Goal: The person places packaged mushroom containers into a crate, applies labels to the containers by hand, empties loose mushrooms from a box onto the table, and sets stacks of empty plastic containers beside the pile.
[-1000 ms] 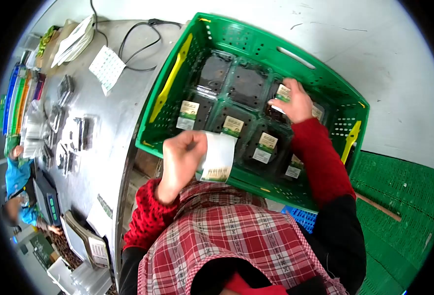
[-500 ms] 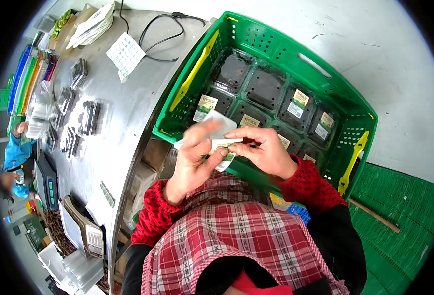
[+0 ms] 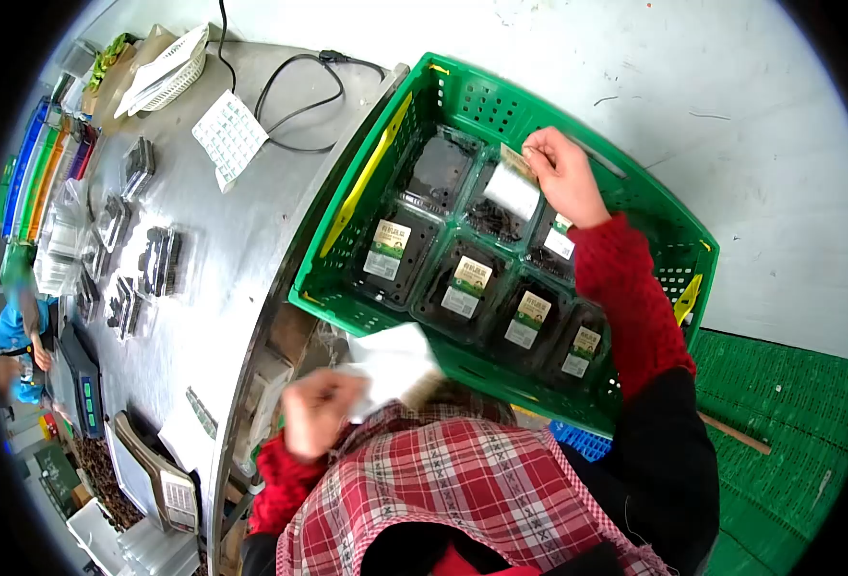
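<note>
My right hand [image 3: 570,178] pinches the top edge of a label [image 3: 514,192] over a clear plastic box [image 3: 493,219] in the back row of the green crate [image 3: 318,294]. Whether the label touches the lid I cannot tell. Low at the crate's near left side, my left hand [image 3: 314,408] grips white label sheets [image 3: 392,363], blurred by motion. Dark contents show through the lids of the boxes. Labels sit on the front-row boxes, such as this labelled box [image 3: 460,288]; the back-left box [image 3: 438,171] shows a bare lid.
To the left stands a metal table [image 3: 251,206] with a printed sheet [image 3: 229,137], a black cable [image 3: 299,60], several filled boxes [image 3: 160,261] and a scale [image 3: 160,480]. A person in blue sleeves [image 3: 11,331] works beyond it. Green slatted flooring [image 3: 788,413] lies right.
My hands were together over the crate's near edge with the label sheets. Now my right hand has moved away to the back row with a label, and my left has dropped lower left.
</note>
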`<state>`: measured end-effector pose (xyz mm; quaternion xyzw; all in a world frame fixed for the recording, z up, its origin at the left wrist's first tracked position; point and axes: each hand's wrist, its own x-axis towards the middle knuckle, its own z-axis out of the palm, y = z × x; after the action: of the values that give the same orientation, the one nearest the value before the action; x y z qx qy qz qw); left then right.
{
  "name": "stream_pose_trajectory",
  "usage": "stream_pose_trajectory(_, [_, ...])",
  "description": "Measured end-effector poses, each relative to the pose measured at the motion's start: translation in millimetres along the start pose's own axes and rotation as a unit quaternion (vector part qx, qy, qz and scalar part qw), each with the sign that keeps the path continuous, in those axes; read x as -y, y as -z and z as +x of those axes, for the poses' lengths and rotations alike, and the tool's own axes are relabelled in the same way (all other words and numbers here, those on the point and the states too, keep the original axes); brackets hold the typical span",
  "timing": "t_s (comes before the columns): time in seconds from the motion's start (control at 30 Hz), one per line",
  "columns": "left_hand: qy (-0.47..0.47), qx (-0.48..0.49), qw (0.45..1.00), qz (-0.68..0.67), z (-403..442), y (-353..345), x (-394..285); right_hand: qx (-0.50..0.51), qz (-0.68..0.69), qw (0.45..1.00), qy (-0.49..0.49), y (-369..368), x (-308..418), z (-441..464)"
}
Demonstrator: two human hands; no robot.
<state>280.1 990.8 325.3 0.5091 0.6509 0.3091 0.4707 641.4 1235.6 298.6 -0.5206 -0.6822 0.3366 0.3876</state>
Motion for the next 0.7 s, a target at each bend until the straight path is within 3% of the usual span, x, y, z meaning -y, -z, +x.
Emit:
stream_pose_trajectory(0.07, [0.084, -0.145, 0.986, 0.006, -1.6, 55.3, 1.6, -0.013, -0.056, 0.998, -0.007, -9.5, -72.7, 11.3])
stream_pose_trajectory(0.13, [-0.015, -0.262, 0.965, -0.011, -3.6, 88.1, -35.0, -0.003, -0.202, 0.979, -0.019, -18.7, -106.0, 6.8])
stream_pose_trajectory(0.17, [-0.063, -0.275, 0.959, -0.009, -3.6, 96.0, -41.2, 0.003, -0.305, 0.952, -0.022, -25.7, -119.8, 2.4])
stream_pose_trajectory(0.23, [-0.188, -0.252, 0.949, 0.011, 8.2, 91.1, -39.4, -0.024, -0.307, 0.951, -0.025, -36.2, -131.4, -2.6])
stream_pose_trajectory(0.3, [-0.227, -0.189, 0.952, 0.076, 23.5, 76.8, -70.1, -0.039, -0.375, 0.925, -0.040, -38.9, -122.6, 1.3])
stream_pose_trajectory(0.37, [-0.290, -0.131, 0.947, 0.050, 40.6, 74.9, -85.7, -0.097, -0.447, 0.887, 0.065, -36.8, -92.5, 3.6])
stream_pose_trajectory(0.4, [-0.323, -0.110, 0.938, 0.068, 50.9, 78.0, -95.6, -0.038, -0.331, 0.943, 0.002, -41.7, -52.5, 3.3])
stream_pose_trajectory(0.43, [-0.349, -0.092, 0.928, 0.089, 59.3, 80.9, -105.1, 0.038, -0.128, 0.991, -0.024, -53.9, -4.7, -0.3])
stream_pose_trajectory(0.5, [-0.317, -0.063, 0.946, 0.026, 81.9, 75.5, -118.4, 0.129, 0.153, 0.973, 0.112, -91.7, 88.6, -21.8])
stream_pose_trajectory(0.57, [-0.183, -0.050, 0.970, -0.155, 83.6, 70.6, -130.7, 0.182, 0.252, 0.939, 0.148, -121.7, 152.4, -49.2])
stream_pose_trajectory(0.6, [-0.168, -0.039, 0.962, -0.213, 84.5, 70.7, -128.1, 0.190, 0.273, 0.938, 0.098, -130.5, 154.7, -56.7])
stream_pose_trajectory(0.63, [-0.159, -0.062, 0.956, -0.239, 84.2, 72.4, -124.5, 0.199, 0.293, 0.934, 0.047, -139.7, 152.8, -62.0])
stream_pose_trajectory(0.67, [-0.149, -0.101, 0.958, -0.222, 88.4, 72.6, -114.0, 0.148, 0.337, 0.927, 0.068, -147.8, 150.7, -57.9])
stream_pose_trajectory(0.7, [-0.139, -0.141, 0.958, -0.207, 93.5, 75.0, -99.6, 0.143, 0.376, 0.915, 0.008, -144.9, 153.5, -56.2])
